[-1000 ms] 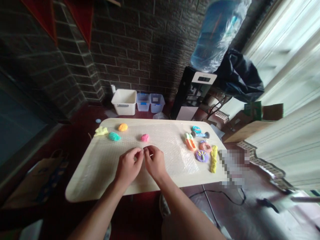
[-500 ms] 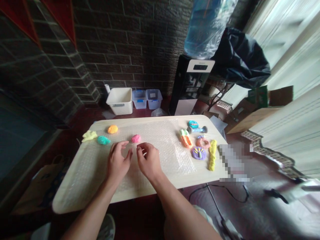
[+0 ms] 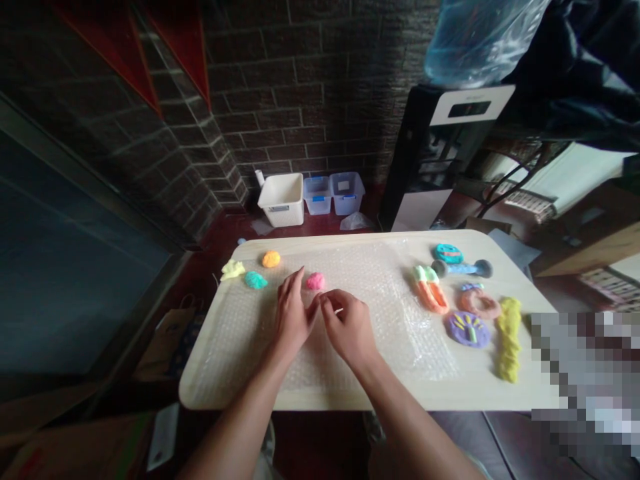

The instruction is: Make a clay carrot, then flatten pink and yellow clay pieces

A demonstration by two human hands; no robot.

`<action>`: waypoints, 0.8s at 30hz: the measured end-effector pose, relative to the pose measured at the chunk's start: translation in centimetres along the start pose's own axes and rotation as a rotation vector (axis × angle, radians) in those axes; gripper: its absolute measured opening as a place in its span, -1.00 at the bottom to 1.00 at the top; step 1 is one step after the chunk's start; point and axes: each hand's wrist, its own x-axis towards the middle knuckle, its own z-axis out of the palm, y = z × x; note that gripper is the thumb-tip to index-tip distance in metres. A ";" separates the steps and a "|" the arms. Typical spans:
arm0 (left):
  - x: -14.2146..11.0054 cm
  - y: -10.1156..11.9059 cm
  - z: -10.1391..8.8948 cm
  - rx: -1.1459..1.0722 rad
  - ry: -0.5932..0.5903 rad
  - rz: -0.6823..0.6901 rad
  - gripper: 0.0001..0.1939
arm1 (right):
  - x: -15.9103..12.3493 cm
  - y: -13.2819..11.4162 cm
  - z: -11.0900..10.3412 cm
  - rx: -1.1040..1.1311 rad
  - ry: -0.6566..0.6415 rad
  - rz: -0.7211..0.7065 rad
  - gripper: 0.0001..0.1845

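My left hand (image 3: pixel 294 311) hovers over the bubble wrap, its fingers stretched upward and its thumb reaching to the right; I see nothing held in it. Close against that thumb, my right hand (image 3: pixel 349 325) is curled with thumb and forefinger pinched together. Whatever is in the pinch, if anything, is too small to make out. Just beyond both hands lies a pink lump of modelling clay (image 3: pixel 315 281), apart from the fingers. To the left lie a teal clay lump (image 3: pixel 255 280), an orange one (image 3: pixel 271 259) and a pale yellow one (image 3: pixel 233 269).
Bubble wrap (image 3: pixel 385 280) covers much of the table (image 3: pixel 320 399). On the right are a purple clay disc (image 3: pixel 468 329), a yellow clay strip (image 3: pixel 509 340), an orange-and-green clay piece (image 3: pixel 433 297), a pink ring (image 3: pixel 481 304) and a grey-ended blue bar (image 3: pixel 463 268). A water dispenser (image 3: pixel 423 210) stands behind.
The view has turned left, so the table sits further right in the picture. My hands have come closer together, and the left fingers have straightened upward. The clay pieces lie where they were.
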 end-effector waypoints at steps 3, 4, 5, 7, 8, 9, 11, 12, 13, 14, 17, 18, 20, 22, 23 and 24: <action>0.1 0.0 0.2 -0.016 -0.066 0.055 -0.37 | 0.1 -0.1 0.1 0.011 -0.019 -0.003 -0.74; 0.1 0.1 0.4 -0.018 -0.081 0.064 -0.39 | 0.1 -0.1 0.2 0.010 -0.026 -0.004 -0.74; 0.2 0.1 0.5 -0.019 -0.091 0.067 -0.41 | 0.1 -0.1 0.2 0.007 -0.031 -0.004 -0.74; 0.3 0.1 0.8 -0.023 -0.087 0.055 -0.43 | 0.2 0.0 0.3 0.001 -0.037 -0.003 -0.75; 0.3 0.2 0.9 -0.031 -0.078 0.044 -0.43 | 0.2 0.0 0.4 -0.002 -0.038 -0.002 -0.75; 0.4 0.3 1.0 -0.044 -0.068 0.032 -0.43 | 0.3 0.0 0.4 -0.002 -0.036 -0.002 -0.75; 0.5 0.7 0.9 -0.076 -0.041 0.016 -0.44 | 0.3 0.1 0.5 0.001 -0.034 -0.005 -0.76; 0.6 0.9 0.8 -0.097 -0.022 0.012 -0.45 | 0.4 0.2 0.5 0.004 -0.032 -0.006 -0.76; 0.7 1.1 0.7 -0.102 0.024 0.010 -0.49 | 0.4 0.2 0.5 0.006 -0.030 -0.006 -0.77; 0.8 1.3 0.5 -0.092 0.074 -0.001 -0.55 | 0.5 0.2 0.6 0.009 -0.031 -0.003 -0.76; 1.2 1.4 -0.2 -0.123 0.151 -0.088 -0.66 | 0.8 0.3 0.8 0.030 0.011 0.019 -0.78; 1.3 1.3 -0.4 -0.173 0.113 -0.145 -0.68 | 0.9 0.2 0.9 0.032 0.026 0.021 -0.79; 1.4 1.0 -0.7 -0.308 0.049 -0.235 -0.79 | 1.1 0.2 1.1 0.032 0.041 0.025 -0.80; 1.4 0.8 -1.2 -0.406 -0.007 -0.269 -0.81 | 1.3 0.0 1.4 0.049 0.041 0.026 -0.80; 1.4 0.7 -1.5 -0.425 -0.024 -0.275 -0.78 | 1.4 0.0 1.5 0.065 0.037 0.025 -0.80; 1.4 0.7 -1.8 -0.417 -0.036 -0.277 -0.72 | 1.5 -0.1 1.7 0.080 0.031 0.023 -0.79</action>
